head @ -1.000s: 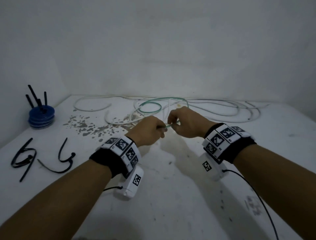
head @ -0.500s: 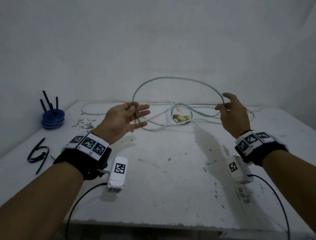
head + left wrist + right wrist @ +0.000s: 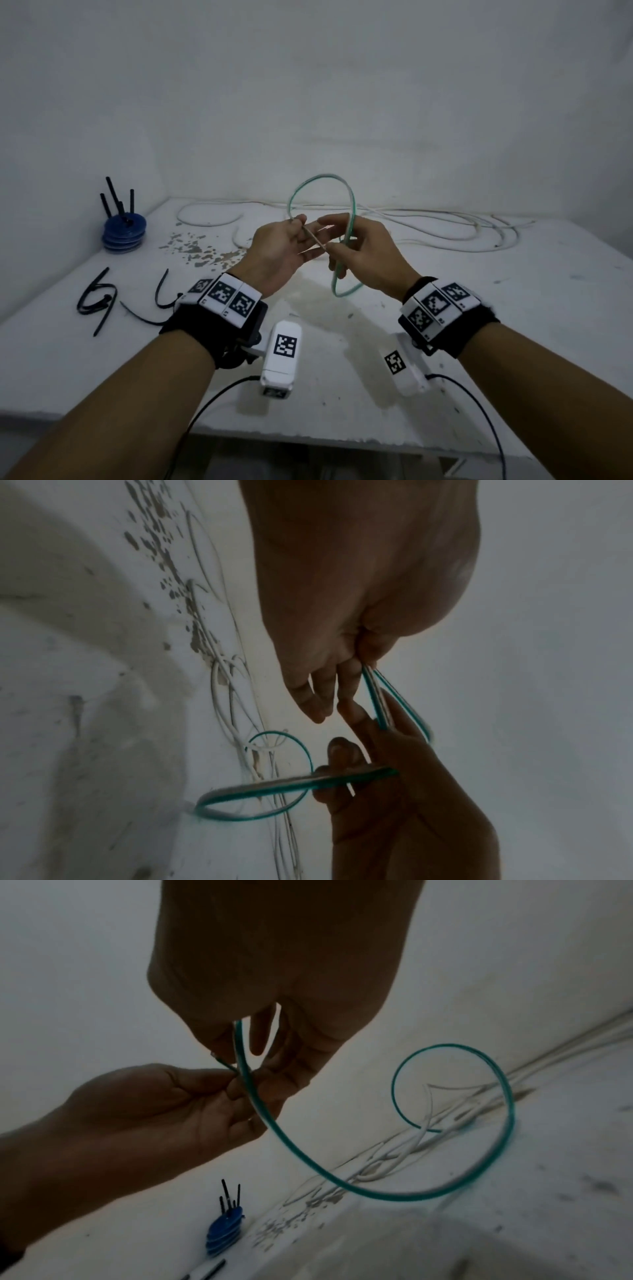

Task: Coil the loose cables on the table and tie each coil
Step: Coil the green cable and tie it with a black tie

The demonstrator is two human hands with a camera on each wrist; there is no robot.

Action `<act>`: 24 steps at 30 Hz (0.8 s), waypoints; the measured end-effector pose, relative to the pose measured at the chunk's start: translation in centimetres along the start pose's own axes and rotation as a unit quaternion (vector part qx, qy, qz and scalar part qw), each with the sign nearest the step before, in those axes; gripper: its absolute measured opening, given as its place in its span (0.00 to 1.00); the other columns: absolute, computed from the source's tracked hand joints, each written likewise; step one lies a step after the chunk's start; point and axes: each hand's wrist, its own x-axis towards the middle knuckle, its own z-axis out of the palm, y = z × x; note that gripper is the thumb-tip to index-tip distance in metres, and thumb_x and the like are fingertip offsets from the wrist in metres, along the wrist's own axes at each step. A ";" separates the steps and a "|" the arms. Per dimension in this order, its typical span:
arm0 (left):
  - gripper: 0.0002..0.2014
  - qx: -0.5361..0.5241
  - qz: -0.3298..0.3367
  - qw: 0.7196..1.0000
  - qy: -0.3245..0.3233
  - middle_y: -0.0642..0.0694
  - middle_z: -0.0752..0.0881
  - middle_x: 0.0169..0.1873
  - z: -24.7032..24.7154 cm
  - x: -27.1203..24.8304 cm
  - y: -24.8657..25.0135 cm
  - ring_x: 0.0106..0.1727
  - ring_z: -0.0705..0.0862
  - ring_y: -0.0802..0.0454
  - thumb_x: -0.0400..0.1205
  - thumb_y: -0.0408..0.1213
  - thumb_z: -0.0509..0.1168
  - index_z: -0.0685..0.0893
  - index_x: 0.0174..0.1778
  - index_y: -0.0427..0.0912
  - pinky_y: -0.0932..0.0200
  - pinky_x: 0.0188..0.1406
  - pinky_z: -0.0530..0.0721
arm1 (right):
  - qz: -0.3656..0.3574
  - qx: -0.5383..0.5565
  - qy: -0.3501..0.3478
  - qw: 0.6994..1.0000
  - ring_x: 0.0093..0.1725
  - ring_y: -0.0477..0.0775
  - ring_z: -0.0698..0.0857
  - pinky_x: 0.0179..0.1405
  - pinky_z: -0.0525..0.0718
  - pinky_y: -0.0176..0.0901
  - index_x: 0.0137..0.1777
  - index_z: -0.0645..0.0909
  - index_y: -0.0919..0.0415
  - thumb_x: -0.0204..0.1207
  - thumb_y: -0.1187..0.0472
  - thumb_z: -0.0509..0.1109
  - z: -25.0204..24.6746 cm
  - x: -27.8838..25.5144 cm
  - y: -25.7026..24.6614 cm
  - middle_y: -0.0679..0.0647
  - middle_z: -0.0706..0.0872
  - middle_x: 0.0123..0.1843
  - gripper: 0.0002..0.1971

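Green cable [image 3: 345, 263]: thin, glossy, looped once above and once below the hands, held over the tabletop [image 3: 342, 359]. It is pinched by the left hand [image 3: 274, 255] and gripped by the right hand [image 3: 368, 257].

Two bare forearms reach into view with no sleeves. Each wrist wears a wide black band topped by a row of white square tiles printed with black-and-white coded markers. A white, rounded-end camera block hangs beneath each wrist, bearing one more such marker, with a thin black cable trailing back from it. The left hand [image 3: 277, 253] and right hand [image 3: 368, 255] wear no gloves.
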 end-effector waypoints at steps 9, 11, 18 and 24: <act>0.08 -0.019 -0.052 0.997 -0.059 0.39 0.89 0.59 -1.6 -1.2 0.7 0.61 0.88 0.41 0.86 0.35 0.55 0.76 0.43 0.45 0.39 0.64 0.83 | 0.063 0.177 0.066 0.980 0.38 0.51 0.81 0.35 0.78 0.43 0.50 0.87 0.64 0.84 0.62 0.68 1.0 0.1 -0.1 0.60 0.87 0.42 0.08; 0.07 -0.039 -0.061 0.997 -0.030 0.38 0.90 0.56 -2.1 -1.2 1.3 0.54 0.89 0.43 0.84 0.35 0.59 0.76 0.40 0.44 0.45 0.58 0.85 | 0.072 0.193 0.005 0.979 0.45 0.53 0.84 0.37 0.81 0.42 0.48 0.85 0.63 0.86 0.63 0.64 0.2 0.3 -0.3 0.63 0.90 0.55 0.09; 0.09 0.162 -0.032 0.986 0.014 0.45 0.81 0.31 -2.2 -1.6 2.1 0.24 0.74 0.52 0.86 0.29 0.56 0.81 0.55 0.38 0.59 0.28 0.73 | 0.125 0.131 -0.028 0.983 0.31 0.47 0.79 0.29 0.75 0.39 0.45 0.83 0.62 0.84 0.61 0.69 -0.6 0.5 -0.8 0.53 0.86 0.35 0.07; 0.17 0.304 -0.017 0.947 -0.100 0.45 0.88 0.40 -0.7 -2.7 1.3 0.30 0.79 0.56 0.84 0.42 0.69 0.83 0.60 0.32 0.57 0.34 0.78 | 0.136 0.125 0.074 0.980 0.24 0.46 0.76 0.24 0.72 0.37 0.42 0.86 0.62 0.75 0.64 0.78 1.1 0.8 -1.0 0.52 0.84 0.29 0.04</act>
